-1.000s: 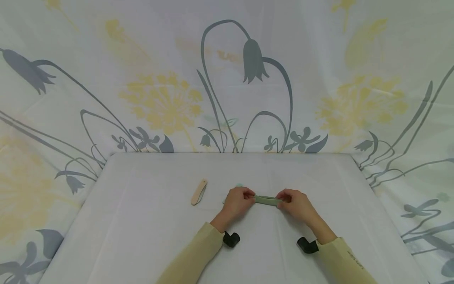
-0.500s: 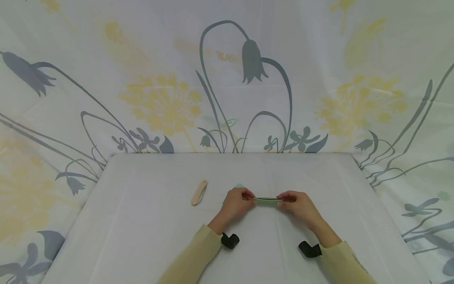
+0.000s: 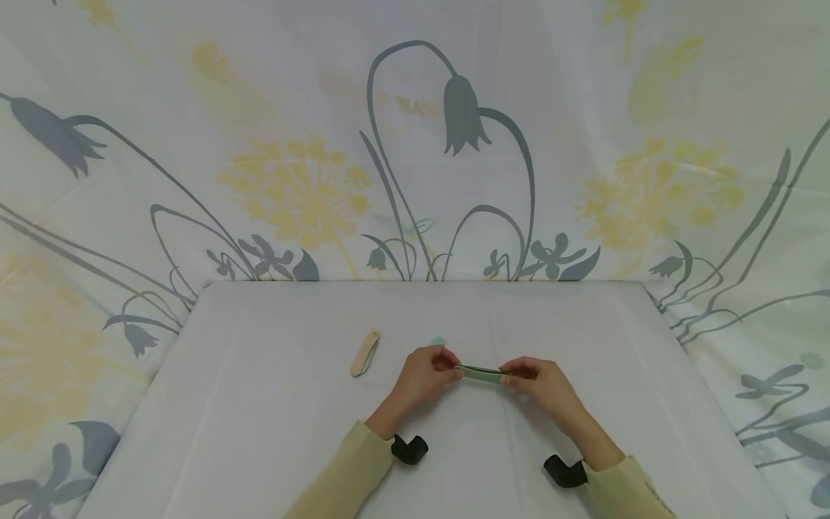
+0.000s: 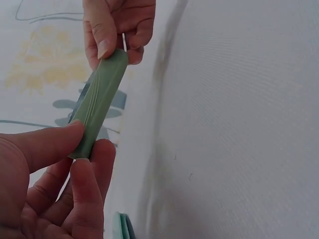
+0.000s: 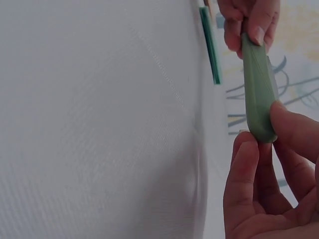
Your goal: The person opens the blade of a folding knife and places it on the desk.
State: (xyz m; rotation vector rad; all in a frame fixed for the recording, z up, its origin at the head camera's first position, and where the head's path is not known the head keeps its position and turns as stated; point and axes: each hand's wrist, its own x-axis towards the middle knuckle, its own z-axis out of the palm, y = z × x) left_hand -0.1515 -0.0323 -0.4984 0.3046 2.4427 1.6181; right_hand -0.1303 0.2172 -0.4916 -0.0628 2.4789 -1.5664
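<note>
A slim green folding knife (image 3: pixel 481 373), with grooved lines on its handle, is held lengthwise between both hands above the white table. A strip of grey blade shows along one side of the green handle (image 4: pixel 102 99) in the left wrist view. My left hand (image 3: pixel 421 375) pinches one end between thumb and fingers. At the other end, my right hand (image 3: pixel 541 386) grips it the same way. The fingertips cover both ends of the knife. Left of the hands lies a beige folding knife (image 3: pixel 364 352), its thin dark edge bulging from one side.
A small teal object (image 3: pixel 437 341) lies just behind my left hand, partly hidden; the right wrist view shows it as a teal strip (image 5: pixel 211 45). The white-covered table (image 3: pixel 259 404) ends at a flower-patterned cloth (image 3: pixel 558 144) at the back and sides.
Both hands have shifted slightly left and closer to the person, carrying the green folding knife. It has rolled and tilted a little. The beige knife has stayed put.
</note>
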